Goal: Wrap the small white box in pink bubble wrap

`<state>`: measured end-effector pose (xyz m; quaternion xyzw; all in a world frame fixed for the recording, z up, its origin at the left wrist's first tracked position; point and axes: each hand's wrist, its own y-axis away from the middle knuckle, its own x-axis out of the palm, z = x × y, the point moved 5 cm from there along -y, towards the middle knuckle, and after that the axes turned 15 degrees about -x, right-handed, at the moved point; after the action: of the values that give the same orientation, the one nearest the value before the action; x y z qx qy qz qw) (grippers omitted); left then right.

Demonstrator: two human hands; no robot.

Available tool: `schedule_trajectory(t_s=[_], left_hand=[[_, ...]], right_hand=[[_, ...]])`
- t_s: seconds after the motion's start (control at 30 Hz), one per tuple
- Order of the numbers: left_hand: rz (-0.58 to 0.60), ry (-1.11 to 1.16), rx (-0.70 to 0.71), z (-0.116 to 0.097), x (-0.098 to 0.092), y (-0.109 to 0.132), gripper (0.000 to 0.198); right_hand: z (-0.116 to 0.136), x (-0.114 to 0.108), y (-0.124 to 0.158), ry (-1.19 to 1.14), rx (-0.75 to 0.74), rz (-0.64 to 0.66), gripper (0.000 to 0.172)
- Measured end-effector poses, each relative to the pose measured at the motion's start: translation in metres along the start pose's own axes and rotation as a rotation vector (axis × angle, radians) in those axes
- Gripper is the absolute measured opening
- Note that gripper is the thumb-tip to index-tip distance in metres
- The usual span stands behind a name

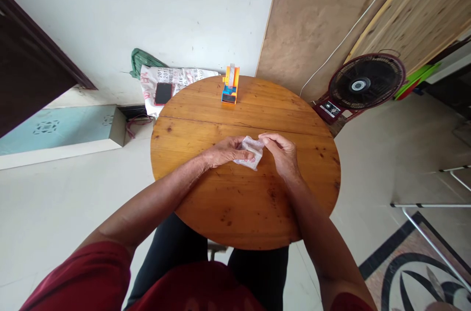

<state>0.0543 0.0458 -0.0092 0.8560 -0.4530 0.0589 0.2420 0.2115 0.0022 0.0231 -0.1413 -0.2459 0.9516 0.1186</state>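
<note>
A small square packet [253, 154] in crinkled, whitish, see-through wrap is held above the middle of the round wooden table [206, 193]. Some red marking shows on its face. My left hand [228, 151] grips it from the left, thumb across the front and fingers behind, mostly hidden. At the packet's upper right corner, my right hand [281, 151] pinches the edge of the wrap between thumb and fingertips. What is inside the wrap cannot be made out. Beyond my hands, an orange and blue tape dispenser [230, 92] with a roll of clear tape stands near the table's far edge.
Behind the table's far left edge, a phone [163, 93] lies on a printed white sack [147, 86], with a green bag [143, 61] by the wall. A dark red fan [360, 84] stands at the right. A metal rack [430, 205] is on the right floor.
</note>
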Motion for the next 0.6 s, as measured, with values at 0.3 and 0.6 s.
schedule_trajectory(t_s=[0.3,0.6], left_hand=[[-0.026,-0.007,0.010,0.001,-0.004,-0.002,0.050],[-0.085,-0.016,0.025,0.001,-0.007,-0.004,0.050]], right_hand=[[0.012,0.005,0.004,0.050,-0.053,0.070,0.015],[0.019,0.011,0.006,0.072,-0.128,0.152,0.014]])
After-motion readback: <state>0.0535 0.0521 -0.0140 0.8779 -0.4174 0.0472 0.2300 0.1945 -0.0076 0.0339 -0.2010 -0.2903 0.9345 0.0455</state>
